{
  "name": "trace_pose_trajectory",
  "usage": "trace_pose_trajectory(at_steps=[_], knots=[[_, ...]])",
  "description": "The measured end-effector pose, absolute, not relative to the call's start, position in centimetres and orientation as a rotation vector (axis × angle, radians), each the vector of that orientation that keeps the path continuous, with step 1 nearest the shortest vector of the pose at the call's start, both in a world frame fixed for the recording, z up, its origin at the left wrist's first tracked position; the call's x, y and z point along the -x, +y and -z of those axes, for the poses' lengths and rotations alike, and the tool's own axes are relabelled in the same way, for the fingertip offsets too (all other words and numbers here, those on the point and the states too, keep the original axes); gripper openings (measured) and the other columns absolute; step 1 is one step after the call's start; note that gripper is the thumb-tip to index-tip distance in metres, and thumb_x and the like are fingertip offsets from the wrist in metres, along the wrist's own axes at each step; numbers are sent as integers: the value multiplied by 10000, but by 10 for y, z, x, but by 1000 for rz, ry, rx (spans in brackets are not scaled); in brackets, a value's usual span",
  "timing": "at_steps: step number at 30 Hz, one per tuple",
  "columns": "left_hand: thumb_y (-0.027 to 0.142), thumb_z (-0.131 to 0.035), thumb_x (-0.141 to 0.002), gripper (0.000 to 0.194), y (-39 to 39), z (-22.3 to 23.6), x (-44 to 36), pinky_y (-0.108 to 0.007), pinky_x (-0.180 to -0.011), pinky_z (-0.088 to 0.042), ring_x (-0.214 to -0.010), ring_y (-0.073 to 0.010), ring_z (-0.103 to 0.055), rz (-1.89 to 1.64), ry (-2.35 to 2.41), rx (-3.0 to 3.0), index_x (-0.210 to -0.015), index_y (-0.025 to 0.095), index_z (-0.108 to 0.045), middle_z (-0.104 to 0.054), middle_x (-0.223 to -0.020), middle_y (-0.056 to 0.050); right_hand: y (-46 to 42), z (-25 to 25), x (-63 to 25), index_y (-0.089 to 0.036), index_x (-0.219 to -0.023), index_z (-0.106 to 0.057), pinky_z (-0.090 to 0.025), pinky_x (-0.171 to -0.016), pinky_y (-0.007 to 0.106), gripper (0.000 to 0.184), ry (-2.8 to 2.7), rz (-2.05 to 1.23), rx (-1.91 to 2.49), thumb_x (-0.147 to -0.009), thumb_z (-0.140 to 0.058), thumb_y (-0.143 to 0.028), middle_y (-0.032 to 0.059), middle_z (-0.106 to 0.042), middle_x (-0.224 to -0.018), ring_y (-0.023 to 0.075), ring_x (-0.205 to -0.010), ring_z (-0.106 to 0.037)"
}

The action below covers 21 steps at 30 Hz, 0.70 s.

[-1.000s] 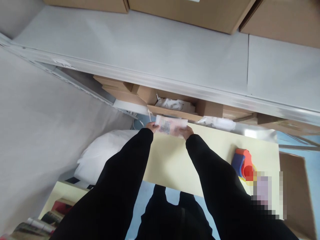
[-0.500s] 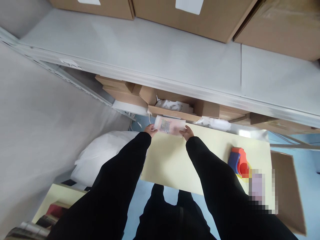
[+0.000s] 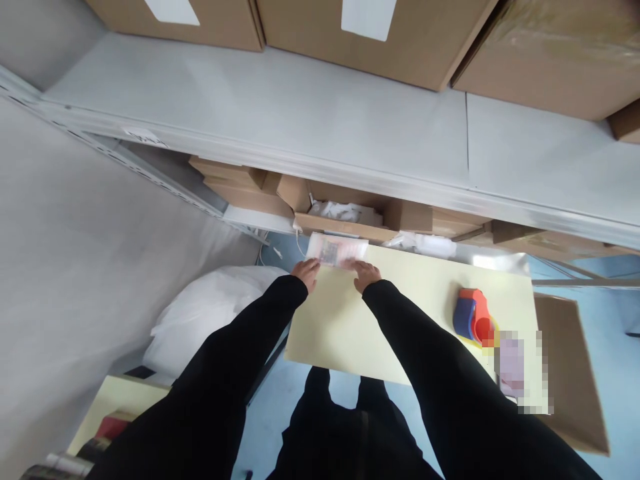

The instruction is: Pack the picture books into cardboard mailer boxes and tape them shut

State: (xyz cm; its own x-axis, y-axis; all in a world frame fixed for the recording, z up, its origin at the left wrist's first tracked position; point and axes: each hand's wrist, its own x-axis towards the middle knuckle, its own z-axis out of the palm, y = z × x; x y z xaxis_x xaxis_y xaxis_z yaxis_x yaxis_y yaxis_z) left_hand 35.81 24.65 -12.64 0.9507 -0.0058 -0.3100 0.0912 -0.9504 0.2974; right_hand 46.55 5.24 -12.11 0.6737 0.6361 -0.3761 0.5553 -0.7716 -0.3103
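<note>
A flat translucent packet (image 3: 330, 250), pinkish with a dark grey patch showing through, lies at the far left edge of a pale yellow table (image 3: 340, 320). My left hand (image 3: 307, 273) rests at the packet's near left corner, fingers stretched over the edge. At the near right corner is my right hand (image 3: 367, 275), its fingertips also on the packet's edge. Neither hand is wrapped round it. What the packet contains is too blurred to name.
A red and blue tape dispenser (image 3: 473, 317) sits on the table's right side. Beyond the table are an open cardboard box (image 3: 345, 227) and a grey shelf (image 3: 280, 107) bearing boxes. A white plastic bag (image 3: 210, 313) bulges at left. Another carton (image 3: 570, 373) stands at right.
Both hands have slid from the packet's side edges to its near edge and come closer together. Their grip on the sides is released. The packet has stayed nearly in place.
</note>
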Motion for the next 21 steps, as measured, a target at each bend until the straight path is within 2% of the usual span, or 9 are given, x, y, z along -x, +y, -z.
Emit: trace_pose_trajectory(at_steps=[5,10,14,18,21], knots=[[213,-477,-729,464,254,118,-347,-401,-1007,-250,-1250,-237,-307,511,164,-2798,-1186,131,-466,-398,-1330,-125,26,120,-473,-181,-1144,-526,-380,-903,321,437,-889,-727,2715,-708,-523,-171,77,-489,-1224,209,-1073,-471],[315,-491,-743,508,252,102,-338,-373,-955,-330,-1182,-257,-412,628,395,-2691,-1207,111,-453,-457,-1280,-148,-13,104,-474,-186,-1076,-565,-441,-812,278,334,-951,-955,2619,-748,-528,-231,55,-605,-1002,139,-811,-581],[343,-507,-740,558,236,85,-318,-310,-967,-324,-1166,-246,-440,684,544,-2585,-1227,80,-434,-486,-1253,-156,-46,93,-469,-188,-1044,-581,-449,-787,282,319,-1021,-972,2607,-733,-558,-255,46,-623,-958,136,-777,-585],[351,-500,-737,552,203,49,-276,-309,-969,-332,-1166,-241,-442,483,696,-2495,-1223,96,-441,-487,-1260,-136,-72,77,-458,-193,-1058,-574,-448,-781,272,339,-1080,-1019,2539,-729,-564,-273,44,-623,-987,133,-783,-589],[357,-495,-727,525,166,21,-231,-322,-921,-391,-1073,-238,-526,249,835,-2315,-1209,153,-458,-549,-1197,-90,-85,61,-443,-193,-1056,-569,-459,-739,262,333,-1161,-967,2407,-732,-547,-265,41,-632,-988,130,-755,-599]])
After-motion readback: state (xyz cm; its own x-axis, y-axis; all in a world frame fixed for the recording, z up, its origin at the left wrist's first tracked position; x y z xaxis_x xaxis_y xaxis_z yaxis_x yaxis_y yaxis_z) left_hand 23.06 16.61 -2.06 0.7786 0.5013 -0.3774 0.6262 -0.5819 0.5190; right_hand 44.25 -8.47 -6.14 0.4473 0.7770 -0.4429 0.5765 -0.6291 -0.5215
